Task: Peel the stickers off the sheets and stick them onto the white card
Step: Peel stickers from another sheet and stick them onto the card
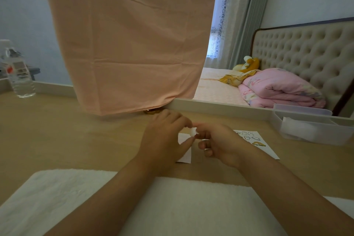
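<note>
Though not yet stuck down, looks to be mid-transfer: pinches a small white sticker between the curled fingertips of left hand and right hand, meeting just above the card on the worktop. Next calls for lowering onto bare card and pressing flat without folding the tacky side. Leaves the sheet untouched, just right of the right hand.

Head-camera view: my left forearm and right forearm, bare from the frame's lower edge to the wrists; my left hand and right hand uncovered too, fingers short and rounded, nails too blurred to judge.
</note>
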Available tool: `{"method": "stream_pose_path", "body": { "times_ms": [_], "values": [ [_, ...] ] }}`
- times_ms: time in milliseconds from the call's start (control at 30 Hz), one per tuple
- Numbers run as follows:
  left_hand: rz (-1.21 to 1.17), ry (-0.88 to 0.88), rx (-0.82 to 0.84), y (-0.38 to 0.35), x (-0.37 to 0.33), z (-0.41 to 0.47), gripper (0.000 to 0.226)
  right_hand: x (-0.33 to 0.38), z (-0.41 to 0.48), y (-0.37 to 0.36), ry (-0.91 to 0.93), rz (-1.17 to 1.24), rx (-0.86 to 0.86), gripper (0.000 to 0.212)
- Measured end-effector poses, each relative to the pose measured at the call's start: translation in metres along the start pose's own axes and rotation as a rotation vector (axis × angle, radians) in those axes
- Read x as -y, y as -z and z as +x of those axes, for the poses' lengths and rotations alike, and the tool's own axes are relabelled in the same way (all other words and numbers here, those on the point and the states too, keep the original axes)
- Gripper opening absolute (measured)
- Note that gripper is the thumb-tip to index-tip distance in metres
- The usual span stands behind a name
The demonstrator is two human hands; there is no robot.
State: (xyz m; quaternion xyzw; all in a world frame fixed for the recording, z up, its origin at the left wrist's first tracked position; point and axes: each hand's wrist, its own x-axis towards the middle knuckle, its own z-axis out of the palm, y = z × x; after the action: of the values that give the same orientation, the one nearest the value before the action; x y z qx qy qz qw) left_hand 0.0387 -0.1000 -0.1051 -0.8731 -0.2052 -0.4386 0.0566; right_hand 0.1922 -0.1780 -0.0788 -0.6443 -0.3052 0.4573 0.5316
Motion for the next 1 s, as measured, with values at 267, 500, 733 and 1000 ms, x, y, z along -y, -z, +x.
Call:
{"method": "stream_pose_path", "body": {
  "times_ms": [267, 500, 733, 1000],
  "values": [
    [0.039, -0.142, -0.084, -0.008, 0.0, 0.0, 0.004, -0.002, 0.001, 0.004, -0.149, 0.231, 0.196, 0.038],
    [-0.359, 0.358, -0.019, -0.013, -0.013, -0.005, 0.005, -0.002, -0.005, 0.006, -0.173, 0.367, 0.247, 0.038],
    [-0.793, 0.825, 0.034, -0.007, -0.018, 0.003, 0.019, 0.001, -0.001, 0.016, 0.186, -0.122, -0.064, 0.022],
    [-0.806, 0.846, 0.104, -0.008, -0.022, 0.003, 0.021, -0.002, 0.001, 0.02, 0.571, -0.475, -0.158, 0.008]
  ]
}}
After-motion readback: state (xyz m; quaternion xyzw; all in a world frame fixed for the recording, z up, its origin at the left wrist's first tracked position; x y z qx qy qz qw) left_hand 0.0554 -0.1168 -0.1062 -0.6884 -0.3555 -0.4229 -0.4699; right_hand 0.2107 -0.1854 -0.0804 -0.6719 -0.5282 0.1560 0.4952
